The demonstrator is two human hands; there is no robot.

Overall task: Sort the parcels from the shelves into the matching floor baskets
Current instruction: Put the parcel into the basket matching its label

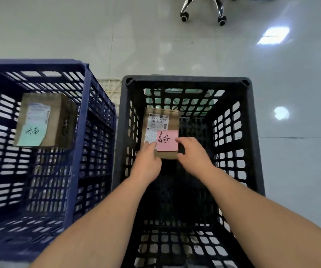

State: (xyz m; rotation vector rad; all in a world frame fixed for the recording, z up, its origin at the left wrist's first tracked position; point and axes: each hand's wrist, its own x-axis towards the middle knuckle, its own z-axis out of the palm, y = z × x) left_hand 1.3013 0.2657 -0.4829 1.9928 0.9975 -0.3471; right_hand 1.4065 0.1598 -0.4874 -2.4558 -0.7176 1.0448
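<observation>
Glossy floor [155,45]; black basket [184,80]; left hand [148,159], right hand [192,157] tight around parcel [173,118], label [157,123] "516 K20 00 030", pink note [167,141].

On my feed I see only the person's two arms. The left hand [148,159] and right hand [192,157] are bare, and so are both wrists. The left forearm [101,219] and right forearm [256,211] run uncovered to the bottom edge, smooth, widening toward the lens. The fingertips are too blurred for me to make out the nails.
</observation>
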